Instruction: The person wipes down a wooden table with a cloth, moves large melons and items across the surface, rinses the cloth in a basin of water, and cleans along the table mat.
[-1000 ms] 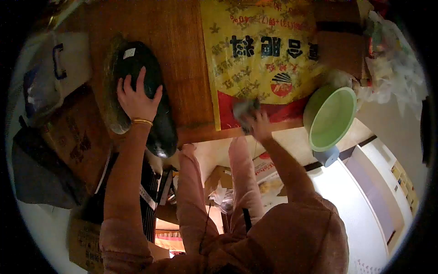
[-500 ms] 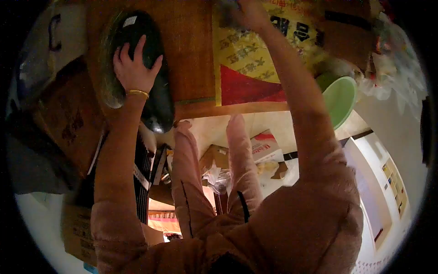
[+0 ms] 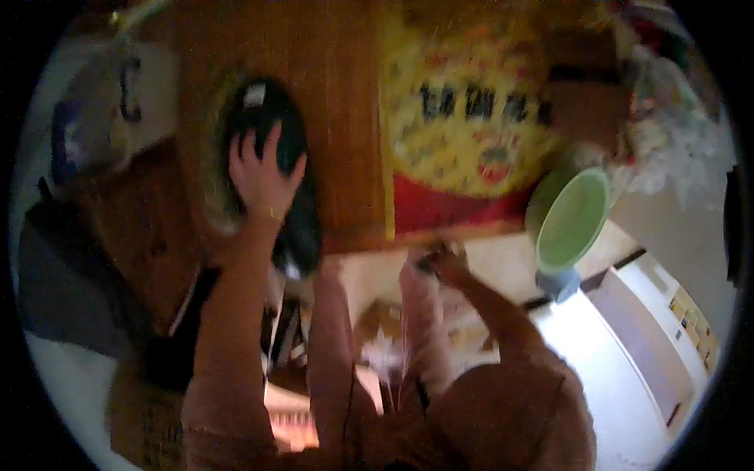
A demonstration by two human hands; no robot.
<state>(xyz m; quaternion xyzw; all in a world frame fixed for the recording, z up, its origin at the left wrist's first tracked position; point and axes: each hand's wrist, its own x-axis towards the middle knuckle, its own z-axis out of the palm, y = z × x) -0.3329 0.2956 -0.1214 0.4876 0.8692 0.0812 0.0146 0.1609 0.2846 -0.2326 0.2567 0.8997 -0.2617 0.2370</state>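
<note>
My left hand [image 3: 263, 177] lies with fingers spread on top of a long dark green melon [image 3: 300, 216] that bears a small white sticker. The melon rests lengthwise near the left side of a brown wooden tabletop [image 3: 342, 157], its near end reaching the edge. Clear, pale-looking material [image 3: 210, 169] lies along its left side. My right hand [image 3: 449, 265] is blurred, below the tabletop's near edge and above my right leg. Its fingers are bent around something small and dark that I cannot make out.
A yellow and red printed sheet [image 3: 463, 149] covers the tabletop's right part. A light green basin [image 3: 576, 220] stands right of it. Plastic bags [image 3: 671, 133] are at the far right. Cardboard boxes [image 3: 145, 228] stand left, and a white shelf unit [image 3: 640, 337] stands lower right.
My right hand has come from the far side of the printed sheet back toward my body, below the near edge. My left hand stays on the melon. The whole view has shifted.
</note>
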